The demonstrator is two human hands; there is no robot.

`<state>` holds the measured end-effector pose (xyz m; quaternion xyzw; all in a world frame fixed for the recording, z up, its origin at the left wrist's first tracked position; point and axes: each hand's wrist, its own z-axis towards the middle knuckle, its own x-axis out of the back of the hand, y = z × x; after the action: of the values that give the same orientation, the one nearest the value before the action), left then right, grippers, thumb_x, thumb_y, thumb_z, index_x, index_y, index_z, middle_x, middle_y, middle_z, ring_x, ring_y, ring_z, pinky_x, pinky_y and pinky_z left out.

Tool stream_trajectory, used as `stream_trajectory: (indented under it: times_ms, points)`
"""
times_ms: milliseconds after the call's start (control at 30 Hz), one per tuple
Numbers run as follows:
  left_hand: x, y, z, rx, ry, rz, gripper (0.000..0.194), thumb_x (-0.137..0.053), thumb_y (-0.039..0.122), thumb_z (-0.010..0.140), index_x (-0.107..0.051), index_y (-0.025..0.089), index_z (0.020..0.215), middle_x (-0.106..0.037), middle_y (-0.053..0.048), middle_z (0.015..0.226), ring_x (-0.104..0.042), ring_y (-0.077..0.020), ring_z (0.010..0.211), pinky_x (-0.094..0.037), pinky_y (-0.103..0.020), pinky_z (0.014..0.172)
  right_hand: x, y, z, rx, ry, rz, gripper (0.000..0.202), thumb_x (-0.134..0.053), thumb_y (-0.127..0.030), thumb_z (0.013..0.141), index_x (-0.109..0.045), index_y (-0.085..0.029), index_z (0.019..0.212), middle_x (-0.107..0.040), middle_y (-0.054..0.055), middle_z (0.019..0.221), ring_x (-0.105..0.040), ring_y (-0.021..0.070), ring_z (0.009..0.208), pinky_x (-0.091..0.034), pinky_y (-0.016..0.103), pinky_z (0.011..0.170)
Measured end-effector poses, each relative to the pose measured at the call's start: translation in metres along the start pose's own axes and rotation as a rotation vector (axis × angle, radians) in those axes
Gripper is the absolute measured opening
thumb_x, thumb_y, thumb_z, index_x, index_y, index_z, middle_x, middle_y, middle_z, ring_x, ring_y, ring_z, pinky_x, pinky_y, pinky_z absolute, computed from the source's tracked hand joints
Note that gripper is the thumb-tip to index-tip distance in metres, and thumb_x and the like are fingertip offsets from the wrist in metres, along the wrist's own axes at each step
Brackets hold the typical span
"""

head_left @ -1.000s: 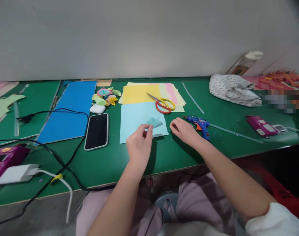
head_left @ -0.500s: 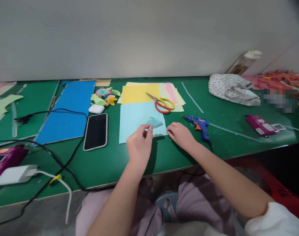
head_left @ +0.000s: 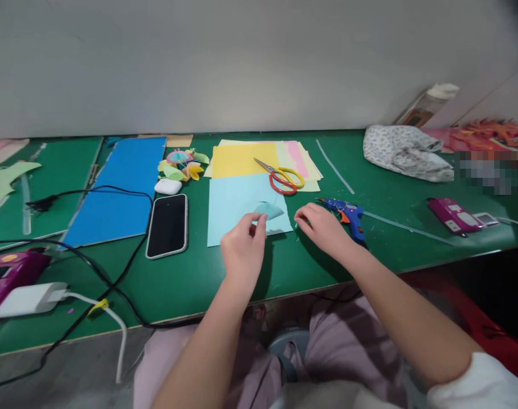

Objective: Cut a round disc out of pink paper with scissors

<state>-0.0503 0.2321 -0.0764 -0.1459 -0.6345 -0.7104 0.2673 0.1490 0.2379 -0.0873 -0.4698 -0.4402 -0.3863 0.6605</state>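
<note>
Between the thumb and forefinger of my left hand is a small folded piece of light blue paper. It is held just over a larger light blue sheet. My right hand hovers beside that sheet's right edge, fingertips pinched together; whether anything tiny is between them I cannot make out. Just behind it lies a blue hot glue gun with an orange trigger, its nozzle pointing left. Scissors with red and yellow handles rest across the coloured sheets.
Paper flowers, a white earbud case and a phone are on the left, near a blue board and black cables. Clear glue sticks, a patterned cloth and a magenta device lie on the right.
My right hand has shifted slightly right, away from the blue sheet's edge toward the glue gun. My left hand keeps the paper piece in nearly the same place.
</note>
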Motion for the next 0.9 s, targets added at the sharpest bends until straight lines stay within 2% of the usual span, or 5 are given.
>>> stream_trajectory:
  times_ms: [133, 400, 567, 733, 900]
  points:
    - [0.000, -0.001, 0.000, 0.000, 0.005, 0.010, 0.021, -0.060, 0.040, 0.089, -0.073, 0.024, 0.085, -0.065, 0.004, 0.058, -0.056, -0.0122, 0.051, -0.040, -0.025, 0.062, -0.004, 0.014, -0.005, -0.052, -0.011, 0.043, 0.012, -0.059, -0.013, 0.093, -0.067, -0.018, 0.087, -0.072, 0.009, 0.090, -0.067, 0.0245, 0.087, -0.049, 0.034, 0.079]
    - [-0.001, -0.001, 0.002, 0.000, -0.012, 0.015, 0.022, -0.060, 0.041, 0.089, -0.072, 0.023, 0.085, -0.064, 0.004, 0.058, -0.057, -0.0126, 0.053, -0.040, -0.025, 0.063, -0.001, 0.020, -0.009, -0.146, 0.052, 0.113, 0.012, -0.058, -0.013, 0.095, -0.067, -0.017, 0.090, -0.075, 0.008, 0.093, -0.069, 0.0215, 0.085, -0.051, 0.031, 0.076]
    - [-0.001, 0.000, 0.001, -0.007, -0.015, 0.014, 0.021, -0.061, 0.041, 0.089, -0.072, 0.023, 0.085, -0.065, 0.004, 0.058, -0.057, -0.0128, 0.053, -0.040, -0.025, 0.063, -0.006, 0.018, -0.019, -0.108, 0.018, 0.108, 0.010, -0.064, -0.017, 0.093, -0.071, -0.019, 0.086, -0.074, 0.006, 0.089, -0.069, 0.0216, 0.085, -0.052, 0.031, 0.076]
    - [-0.002, -0.001, 0.000, -0.004, -0.022, 0.010, 0.021, -0.061, 0.041, 0.089, -0.072, 0.024, 0.085, -0.065, 0.004, 0.059, -0.056, -0.0128, 0.052, -0.040, -0.026, 0.063, -0.018, 0.011, -0.029, -0.067, -0.021, 0.063, 0.008, -0.071, -0.019, 0.090, -0.077, -0.015, 0.095, -0.074, 0.013, 0.094, -0.069, 0.0278, 0.094, -0.053, 0.039, 0.086]
    - [-0.002, -0.001, 0.001, -0.006, -0.021, 0.005, 0.021, -0.061, 0.041, 0.089, -0.072, 0.024, 0.084, -0.066, 0.004, 0.059, -0.057, -0.0129, 0.053, -0.041, -0.026, 0.063, -0.021, 0.016, -0.026, -0.021, -0.032, 0.062, 0.013, -0.065, -0.015, 0.093, -0.078, -0.018, 0.096, -0.074, 0.010, 0.093, -0.070, 0.0238, 0.090, -0.055, 0.036, 0.084]
